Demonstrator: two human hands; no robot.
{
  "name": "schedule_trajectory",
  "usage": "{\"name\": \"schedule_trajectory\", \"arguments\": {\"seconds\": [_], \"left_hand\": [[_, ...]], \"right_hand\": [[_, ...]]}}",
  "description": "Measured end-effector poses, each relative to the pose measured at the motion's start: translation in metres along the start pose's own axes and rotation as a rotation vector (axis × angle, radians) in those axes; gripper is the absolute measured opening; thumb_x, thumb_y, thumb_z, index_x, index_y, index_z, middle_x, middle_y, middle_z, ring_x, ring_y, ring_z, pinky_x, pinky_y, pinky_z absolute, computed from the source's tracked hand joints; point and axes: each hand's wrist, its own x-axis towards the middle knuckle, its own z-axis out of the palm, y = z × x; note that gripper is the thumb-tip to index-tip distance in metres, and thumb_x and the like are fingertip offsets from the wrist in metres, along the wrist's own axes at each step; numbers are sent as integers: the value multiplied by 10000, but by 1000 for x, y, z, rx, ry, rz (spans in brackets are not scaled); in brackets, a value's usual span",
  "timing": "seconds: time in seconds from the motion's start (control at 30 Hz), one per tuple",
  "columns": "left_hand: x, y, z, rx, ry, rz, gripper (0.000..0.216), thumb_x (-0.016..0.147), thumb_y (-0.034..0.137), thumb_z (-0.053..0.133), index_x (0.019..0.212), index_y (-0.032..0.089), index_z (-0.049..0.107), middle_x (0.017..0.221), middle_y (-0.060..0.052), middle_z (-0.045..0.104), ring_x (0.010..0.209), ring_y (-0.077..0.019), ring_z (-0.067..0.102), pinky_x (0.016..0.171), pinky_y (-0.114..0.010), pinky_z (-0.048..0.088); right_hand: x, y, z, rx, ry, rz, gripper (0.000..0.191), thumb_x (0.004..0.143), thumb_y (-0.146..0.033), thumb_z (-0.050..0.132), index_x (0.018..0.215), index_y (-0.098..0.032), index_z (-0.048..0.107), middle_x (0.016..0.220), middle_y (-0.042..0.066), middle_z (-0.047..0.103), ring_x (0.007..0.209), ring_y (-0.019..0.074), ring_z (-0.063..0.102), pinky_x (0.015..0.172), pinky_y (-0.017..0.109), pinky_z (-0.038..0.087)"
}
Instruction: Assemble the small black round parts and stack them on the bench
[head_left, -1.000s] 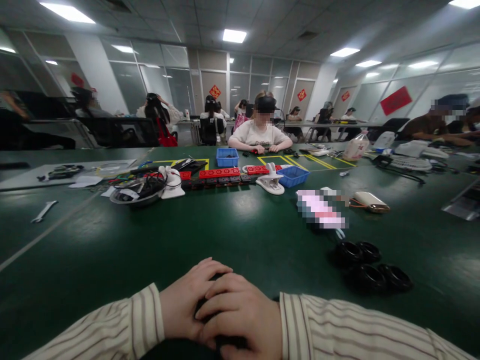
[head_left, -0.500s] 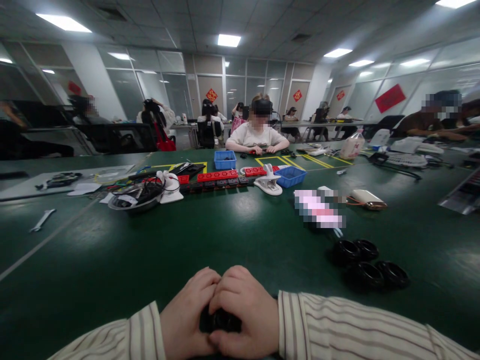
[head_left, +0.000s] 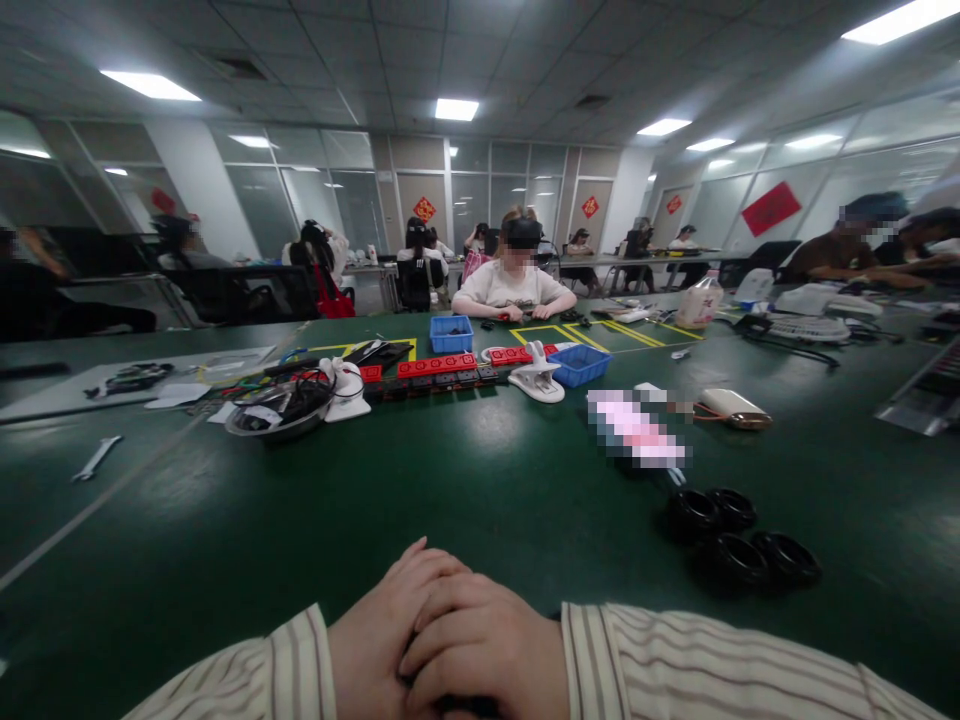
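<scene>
My left hand (head_left: 386, 625) and my right hand (head_left: 484, 645) are closed together at the bottom middle, low over the green table. The right fingers lie across the left hand, partly overlapping it. Between them is a glossy black rounded part (head_left: 459, 712), almost wholly hidden; only a dark sliver shows below the fingers. To the right of my hands stand several thick black rings (head_left: 739, 560), like small tyres, grouped on the table.
Ahead lie a phone-like blurred item (head_left: 634, 430), a white power bank (head_left: 733, 408), a white clamp (head_left: 537, 380), red-topped blocks (head_left: 439, 367), blue bins (head_left: 581, 366) and a bowl of cables (head_left: 277, 430). A wrench (head_left: 97, 458) lies left. A person (head_left: 514, 280) sits opposite.
My right fingers have come down over the left hand and the black part, which showed between the hands before and is now nearly covered. The view has tilted up slightly.
</scene>
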Motion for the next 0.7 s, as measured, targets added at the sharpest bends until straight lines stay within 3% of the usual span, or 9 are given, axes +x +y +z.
{"name": "schedule_trajectory", "arguments": {"seconds": [0.13, 0.27, 0.4, 0.57, 0.7], "left_hand": [[-8, 0, 12, -5, 31, -65, 716, 609, 564, 661, 1189, 207, 437, 1168, -104, 513, 1103, -296, 446, 1023, -556, 174], [-11, 3, 23, -11, 81, -164, 501, 690, 417, 642, 1122, 213, 489, 1125, -99, 531, 1060, -282, 469, 1007, -550, 210], [-5, 6, 21, -16, 38, -237, 396, 588, 302, 694, 955, 212, 577, 962, -56, 567, 936, -262, 513, 997, -529, 245], [3, 7, 6, -101, -3, -98, 394, 541, 195, 671, 926, 218, 593, 998, -38, 550, 962, -249, 491, 1006, -456, 275], [3, 4, 2, -95, -26, -30, 312, 582, 256, 651, 890, 226, 617, 1013, -37, 566, 1013, -263, 484, 1003, -430, 295]], "right_hand": [[1, -5, -3, -44, 129, 110, 269, 819, -415, 469, 943, -179, 510, 942, 36, 612, 953, 141, 507, 875, 291, 368], [-1, -6, 0, -164, 53, 309, 405, 725, -558, 555, 873, -184, 514, 857, 33, 575, 812, 159, 493, 727, 297, 380], [-2, -5, 4, -206, 17, 368, 369, 609, -468, 700, 777, -191, 524, 798, -1, 562, 756, 144, 475, 669, 272, 365], [-4, -2, 4, -108, 124, 192, 166, 669, -243, 607, 807, -190, 531, 813, -14, 600, 803, 126, 501, 749, 251, 386], [-7, 6, 7, -18, 60, -18, 80, 794, -238, 445, 783, -195, 512, 775, -12, 621, 859, 116, 523, 848, 245, 382]]}}
